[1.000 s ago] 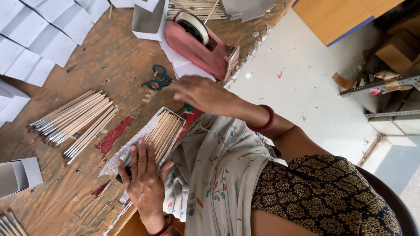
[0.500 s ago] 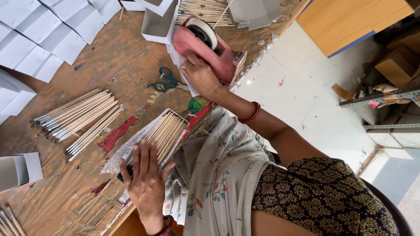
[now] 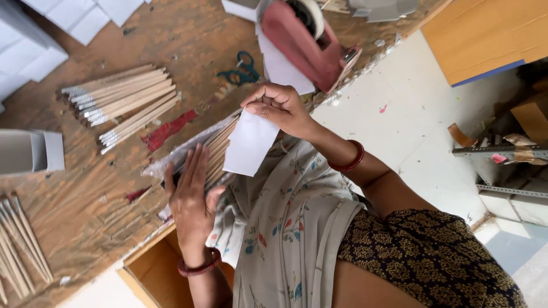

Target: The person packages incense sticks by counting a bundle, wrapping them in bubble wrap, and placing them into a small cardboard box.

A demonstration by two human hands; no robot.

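My left hand (image 3: 191, 202) lies flat, fingers spread, on a bundle of thin wooden sticks (image 3: 220, 149) wrapped in clear plastic at the edge of the worn wooden table (image 3: 85, 194). Just above the bundle's near end, my right hand (image 3: 279, 105) pinches the top edge of a small white paper slip (image 3: 250, 144). The slip hangs down over the sticks' ends. Both wrists wear red bangles.
A red tape dispenser (image 3: 302, 37) stands at the table edge on white sheets (image 3: 282, 71), with teal scissors (image 3: 242, 68) beside it. A loose pile of sticks (image 3: 123, 102) lies to the left, more sticks (image 3: 20, 245) at lower left. White folded boxes (image 3: 31, 151) and paper sheets (image 3: 34, 54) sit at the far left.
My right hand reached up to the sheets by the tape dispenser, then came back down holding a white slip over the bundle. My left hand stayed on the bundle.
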